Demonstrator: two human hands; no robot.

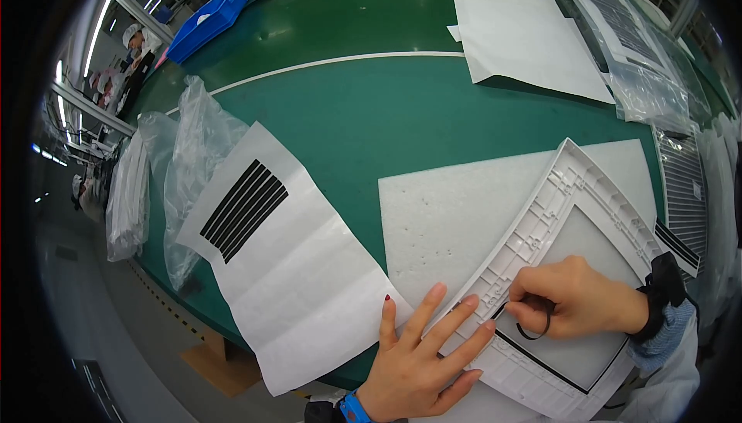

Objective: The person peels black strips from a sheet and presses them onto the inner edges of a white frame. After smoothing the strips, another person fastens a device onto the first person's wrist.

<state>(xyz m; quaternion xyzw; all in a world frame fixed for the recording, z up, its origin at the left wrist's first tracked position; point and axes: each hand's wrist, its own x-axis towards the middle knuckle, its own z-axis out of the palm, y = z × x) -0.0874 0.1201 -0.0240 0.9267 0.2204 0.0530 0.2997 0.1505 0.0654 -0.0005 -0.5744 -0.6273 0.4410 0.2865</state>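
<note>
Two hands fitting a black strip (533, 332) into a white plastic frame (568, 214) at the near table edge

The frame lies tilted on a white foam sheet (440, 222), with open green table (371, 106) beyond. The right hand (576, 299) pinches the thin black strip closed between fingertips at the frame's inner edge; the left hand (421, 357) lies flat, fingers spread, pressing the frame's lower rim beside a creased white sheet (301, 284)
</note>
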